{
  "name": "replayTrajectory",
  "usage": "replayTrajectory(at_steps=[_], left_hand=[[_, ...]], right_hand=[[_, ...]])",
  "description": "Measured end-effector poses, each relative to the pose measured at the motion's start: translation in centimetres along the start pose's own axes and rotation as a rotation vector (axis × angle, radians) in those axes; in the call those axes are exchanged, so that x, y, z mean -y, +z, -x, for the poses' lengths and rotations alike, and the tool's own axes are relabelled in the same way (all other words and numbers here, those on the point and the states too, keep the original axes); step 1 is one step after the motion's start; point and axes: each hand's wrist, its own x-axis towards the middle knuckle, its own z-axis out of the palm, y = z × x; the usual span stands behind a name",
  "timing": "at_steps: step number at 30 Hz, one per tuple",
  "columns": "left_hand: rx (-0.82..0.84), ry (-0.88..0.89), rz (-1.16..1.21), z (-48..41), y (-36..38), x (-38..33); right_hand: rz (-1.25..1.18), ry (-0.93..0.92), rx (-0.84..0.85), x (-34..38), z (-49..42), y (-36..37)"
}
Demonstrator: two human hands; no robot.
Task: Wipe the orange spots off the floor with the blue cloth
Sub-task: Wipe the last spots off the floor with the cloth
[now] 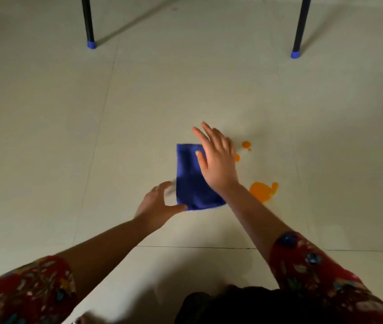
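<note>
Blue folded cloth (194,181) lies flat on a pale tiled floor (69,136), seen from the head camera. The right hand (217,160), fingers spread wide, lies over the cloth's right edge, gripping nothing. The left hand (159,204) curls at the cloth's near left corner, thumb touching the edge, fingers apart. Orange spots sit just right of the cloth: a large splash (263,191) near the right wrist and smaller drops (246,145) farther off. Two black furniture legs with blue caps (91,44) stand well beyond.
</note>
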Motion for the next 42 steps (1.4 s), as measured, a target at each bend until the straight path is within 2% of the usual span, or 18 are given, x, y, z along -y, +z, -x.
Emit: replayTrajectory(at_steps=[3,5,8,13,16,18,19,22,25,26,28,30,31,33,36,37,40,42], left_hand=[[-0.286,0.078,-0.224,-1.3,-1.1,3.7],[-0.374,0.116,-0.328,-3.0,-1.9,5.4],[-0.358,0.111,-0.393,-4.7,-1.8,6.7],[-0.283,0.098,-0.383,-5.6,0.4,7.4],[-0.302,0.100,-0.395,-5.8,0.9,7.5],[-0.320,0.106,-0.406,-5.9,1.2,7.8],[-0.333,0.107,-0.405,-6.0,1.3,7.9],[-0.350,0.112,-0.378,-6.1,1.4,8.1],[-0.367,0.136,-0.406,-5.8,1.4,8.3],[-0.369,0.147,-0.411,-5.8,1.3,8.2],[-0.375,0.148,-0.414,-5.8,1.4,8.3],[-0.389,0.142,-0.415,-6.0,1.6,8.2],[-0.395,0.144,-0.415,-6.1,1.7,8.3],[-0.399,0.144,-0.420,-6.1,1.7,8.5],[-0.371,0.167,-0.417,-6.0,1.6,8.6],[-0.361,0.170,-0.409,-5.9,1.4,8.5],[-0.376,0.136,-0.340,-5.7,1.3,7.4],[-0.422,0.090,-0.278,-6.0,1.4,6.7]], right_hand=[[0.019,0.201,0.051,0.8,2.5,4.5],[0.106,0.196,0.147,1.0,3.1,7.1],[0.255,0.068,0.284,0.8,3.6,9.0],[0.315,-0.217,0.351,-3.0,6.5,7.0],[0.315,-0.070,0.267,-3.8,2.0,8.1],[0.274,0.043,0.234,-1.4,-1.8,9.0],[0.263,0.009,0.235,0.1,-2.3,9.6],[0.244,-0.308,0.357,2.7,3.0,9.7],[0.284,-0.436,0.376,-1.2,5.0,7.3],[0.328,-0.386,0.350,-2.8,3.4,7.2],[0.324,-0.135,0.306,-4.2,-1.8,7.5],[0.300,0.027,0.258,-1.9,-5.2,8.5],[0.300,0.005,0.270,0.0,-5.1,9.4],[0.299,-0.245,0.337,2.8,-1.8,10.6],[0.244,-0.478,0.410,1.0,0.0,9.4],[0.279,-0.440,0.385,-0.2,-1.4,9.3],[0.271,-0.027,0.294,-2.9,-8.1,9.0],[0.272,0.056,0.288,-0.4,-8.4,9.6]])
